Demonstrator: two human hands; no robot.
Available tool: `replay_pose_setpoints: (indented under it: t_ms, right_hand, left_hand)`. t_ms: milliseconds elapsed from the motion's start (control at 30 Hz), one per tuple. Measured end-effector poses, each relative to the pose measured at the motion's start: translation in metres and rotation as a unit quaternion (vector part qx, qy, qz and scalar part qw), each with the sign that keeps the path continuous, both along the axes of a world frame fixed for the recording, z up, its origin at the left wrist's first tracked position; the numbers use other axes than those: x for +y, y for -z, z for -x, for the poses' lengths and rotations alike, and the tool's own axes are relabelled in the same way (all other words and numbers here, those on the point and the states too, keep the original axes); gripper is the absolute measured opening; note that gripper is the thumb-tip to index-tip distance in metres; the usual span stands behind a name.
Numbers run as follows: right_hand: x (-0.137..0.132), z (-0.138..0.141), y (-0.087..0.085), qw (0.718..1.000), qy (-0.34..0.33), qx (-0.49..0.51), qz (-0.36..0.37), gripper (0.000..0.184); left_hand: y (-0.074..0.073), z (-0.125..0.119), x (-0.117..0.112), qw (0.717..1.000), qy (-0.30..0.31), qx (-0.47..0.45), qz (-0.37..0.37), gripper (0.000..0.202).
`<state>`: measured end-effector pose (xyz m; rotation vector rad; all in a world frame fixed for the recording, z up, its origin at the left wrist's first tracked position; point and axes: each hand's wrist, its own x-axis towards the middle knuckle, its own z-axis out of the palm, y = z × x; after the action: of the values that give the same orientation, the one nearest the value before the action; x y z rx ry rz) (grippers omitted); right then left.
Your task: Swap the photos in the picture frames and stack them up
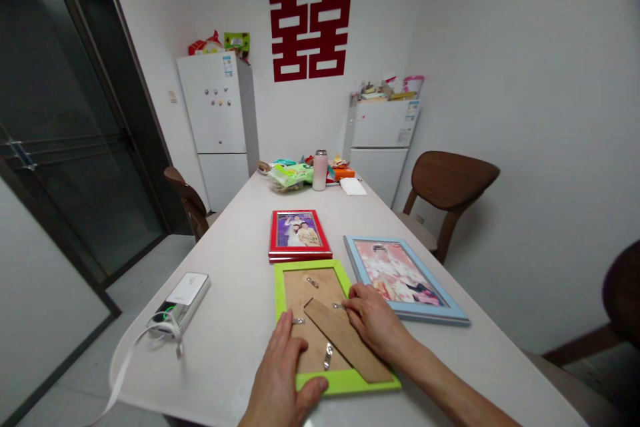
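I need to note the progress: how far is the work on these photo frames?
Looks done: the red frame and blue frame lie face up with photos. In hand: the green frame lies face down; the left hand presses its near edge, and the right hand touches a clip on the backing board. Left: probably the other clips, then turning it over.

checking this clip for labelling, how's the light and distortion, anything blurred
Head view: soft, even indoor light, faint shadows under the left hand and right hand on the green frame; head view: wide-angle bend, the glass door leans at left; head view: hands sharp, one patch blurred in the photo in the blue frame.
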<state>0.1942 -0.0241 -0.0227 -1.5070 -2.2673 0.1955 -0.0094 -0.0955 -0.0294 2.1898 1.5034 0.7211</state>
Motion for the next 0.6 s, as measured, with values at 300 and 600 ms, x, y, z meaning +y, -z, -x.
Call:
replay_pose_setpoints:
  t_ms: [300, 600]
  right_hand:
    - [-0.013, 0.053, -0.017, 0.996, -0.080, 0.026, 0.012, 0.021]
    - [-0.002, 0.089, -0.022, 0.994, -0.076, -0.028, 0.071, 0.020]
  left_hand:
    - [0.004, -0.002, -0.003, 1.000, -0.019, -0.018, -0.005, 0.030]
    - [0.006, 0.005, -0.001, 1.000, -0.011, -0.023, -0.004, 0.035]
